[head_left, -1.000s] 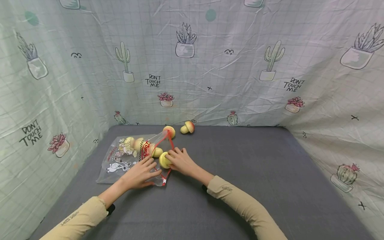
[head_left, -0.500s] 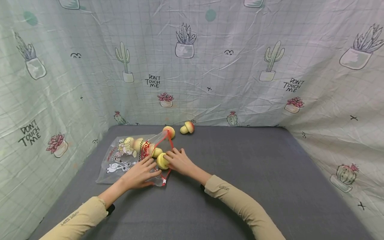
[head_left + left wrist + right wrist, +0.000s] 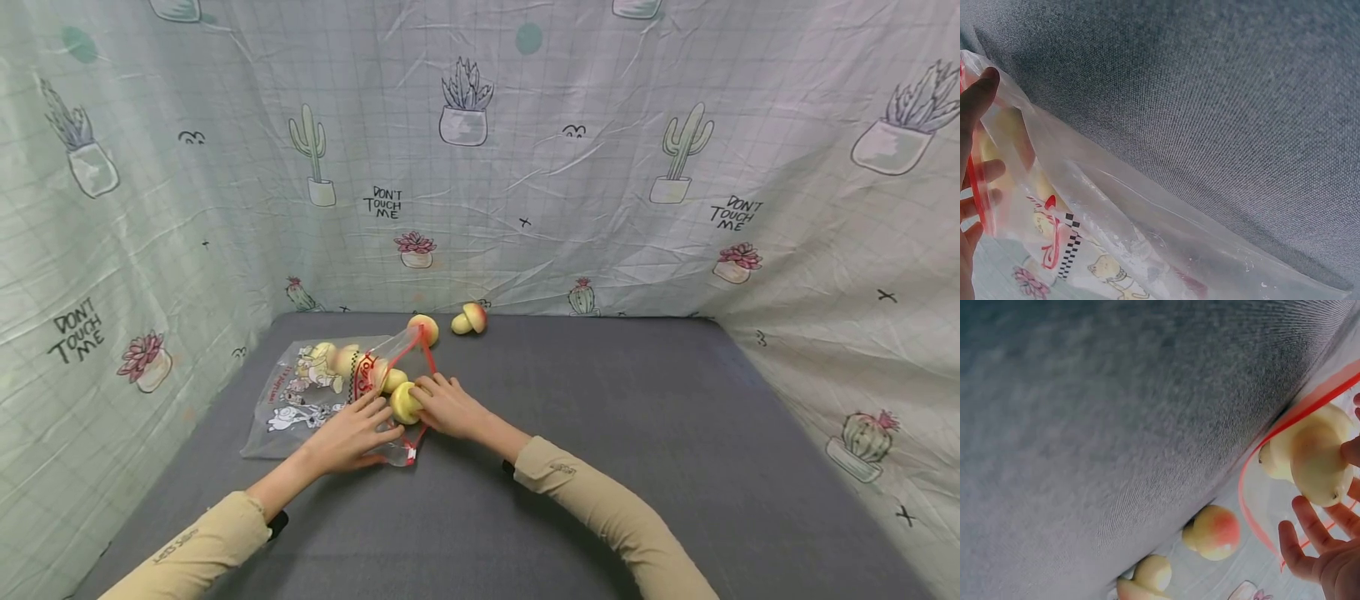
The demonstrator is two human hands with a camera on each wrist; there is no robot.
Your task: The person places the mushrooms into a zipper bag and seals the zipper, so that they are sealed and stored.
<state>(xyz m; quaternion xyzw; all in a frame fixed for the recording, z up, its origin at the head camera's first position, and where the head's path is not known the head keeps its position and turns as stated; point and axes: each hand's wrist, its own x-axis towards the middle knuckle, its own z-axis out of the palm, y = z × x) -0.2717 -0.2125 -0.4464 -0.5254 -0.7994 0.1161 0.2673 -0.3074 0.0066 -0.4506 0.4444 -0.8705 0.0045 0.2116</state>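
Observation:
A clear printed zip bag [image 3: 258,433] with red edging lies on its side, its mouth facing right. Several yellowish toy mushrooms show through the film, one with its stem [image 3: 394,381] at the opening. My right hand [image 3: 453,408] pinches a yellow toy mushroom [image 3: 405,404] at the bag's mouth; in the right wrist view the thumb touches this mushroom [image 3: 1319,469] and the fingers lie beside it. My left hand [image 3: 348,437] rests on the bag near its mouth, fingers spread. In the left wrist view its thumb [image 3: 984,87] lies by the red rim.
A rounded, peach-coloured toy [image 3: 424,330] sits behind the bag's mouth. Right of it a toy mushroom with a red-tinged cap [image 3: 474,317] lies on its side. Grey cloth [image 3: 600,450] covers the table, and a cactus-printed curtain [image 3: 517,167] surrounds it.
My right hand has shifted slightly left with the mushroom, mostly between the first two frames. The left hand and the bag stay where they were.

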